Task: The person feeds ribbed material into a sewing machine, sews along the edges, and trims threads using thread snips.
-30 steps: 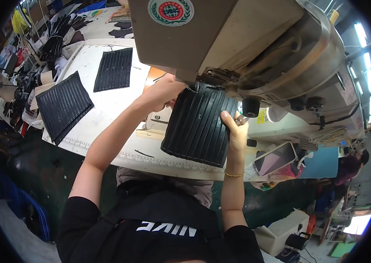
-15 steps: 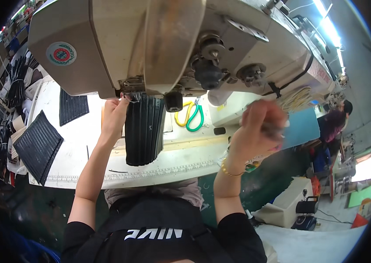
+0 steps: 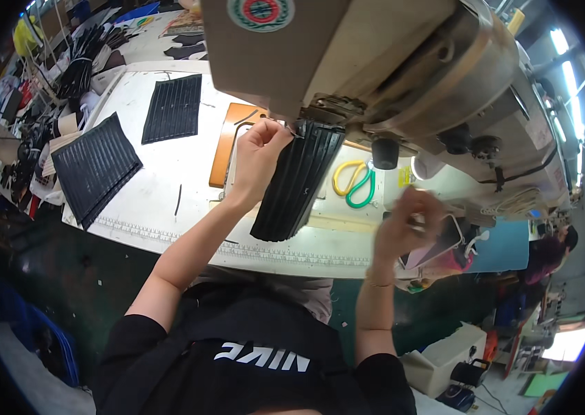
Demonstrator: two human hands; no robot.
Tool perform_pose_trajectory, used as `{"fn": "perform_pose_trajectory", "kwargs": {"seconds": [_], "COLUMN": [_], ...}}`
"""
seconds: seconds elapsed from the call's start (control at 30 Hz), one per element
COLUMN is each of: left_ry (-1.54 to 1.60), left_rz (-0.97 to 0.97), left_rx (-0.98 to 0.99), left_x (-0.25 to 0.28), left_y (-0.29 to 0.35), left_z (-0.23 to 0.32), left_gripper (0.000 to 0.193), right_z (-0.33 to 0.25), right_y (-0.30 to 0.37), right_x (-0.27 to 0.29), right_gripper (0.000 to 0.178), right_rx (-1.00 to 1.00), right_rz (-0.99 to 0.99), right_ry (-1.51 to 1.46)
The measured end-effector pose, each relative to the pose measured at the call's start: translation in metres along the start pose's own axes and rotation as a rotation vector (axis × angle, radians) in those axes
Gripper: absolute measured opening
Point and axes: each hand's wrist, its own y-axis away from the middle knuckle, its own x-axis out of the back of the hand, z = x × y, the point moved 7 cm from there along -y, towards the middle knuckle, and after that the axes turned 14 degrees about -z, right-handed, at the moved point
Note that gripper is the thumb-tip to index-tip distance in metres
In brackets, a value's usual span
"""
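Observation:
The sewing machine [image 3: 271, 62] fills the upper part of the view. Under its presser foot lies a black ribbed piece [image 3: 299, 183], its long end hanging toward me. My left hand [image 3: 256, 155] is closed in a pinch beside the needle area, at the piece's left upper edge. What sits between those fingertips is too small to make out. To the right, my right hand [image 3: 410, 225] is raised over the table's right part, its fingers curled but smeared by motion. Whether it holds anything cannot be seen.
Two ribbed black pieces, a far one [image 3: 173, 107] and a near one [image 3: 95, 166], lie on the white table [image 3: 147, 173]. Scissors with yellow and green handles [image 3: 360, 194] rest right of the work. A phone-like object [image 3: 444, 238] lies beside my right hand.
The view has swung left, so the machine and table appear further right. My left hand still pinches by the needle; my right hand remains raised and blurred, now lower beside the phone-like object.

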Motion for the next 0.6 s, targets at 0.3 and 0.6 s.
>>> {"fn": "perform_pose_trajectory", "kwargs": {"seconds": [0.3,0.6], "left_ry": [0.068,-0.071], "left_rz": [-0.050,0.060], "left_rx": [0.244,0.150], "left_x": [0.003,-0.005], "left_y": [0.013,0.007], "left_z": [-0.002,0.017], "left_gripper": [0.002,0.009], "right_z": [0.009,0.014], "right_y": [0.013,0.014], "right_x": [-0.051,-0.058], "right_gripper": [0.011,0.013], "right_rx": [-0.163,-0.110], "right_rz": [-0.181,-0.137], "right_ry": [-0.155,-0.238]}}
